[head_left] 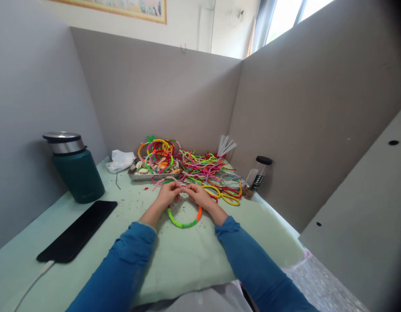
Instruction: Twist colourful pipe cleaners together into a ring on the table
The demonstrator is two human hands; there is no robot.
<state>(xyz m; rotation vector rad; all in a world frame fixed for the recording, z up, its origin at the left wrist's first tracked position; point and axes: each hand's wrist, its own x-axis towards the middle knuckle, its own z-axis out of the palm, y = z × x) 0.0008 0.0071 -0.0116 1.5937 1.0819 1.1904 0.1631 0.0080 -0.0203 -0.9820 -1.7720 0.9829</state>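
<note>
My left hand (169, 193) and my right hand (197, 193) meet over the table, fingertips pinched close together. Between them they hold a ring of pipe cleaners (184, 225), wrapped in green, orange and pink sections. Its lower curve hangs toward me, while its top is partly hidden by my fingers. A loose pink end (161, 181) sticks out beyond my left hand. Just past my hands lies a heap of many-coloured pipe cleaners (203, 167). Yellow loops (231, 199) of the same material rest to the right of my right hand.
A metal tray (153, 177) holds shells, with finished-looking coloured rings on top. Left stand a green bottle (77, 173), a black phone (79, 232) on a white cable, and a tissue pack (120, 161). At right are a black-capped jar (258, 175) and clear strips (225, 146). Grey partitions enclose the table.
</note>
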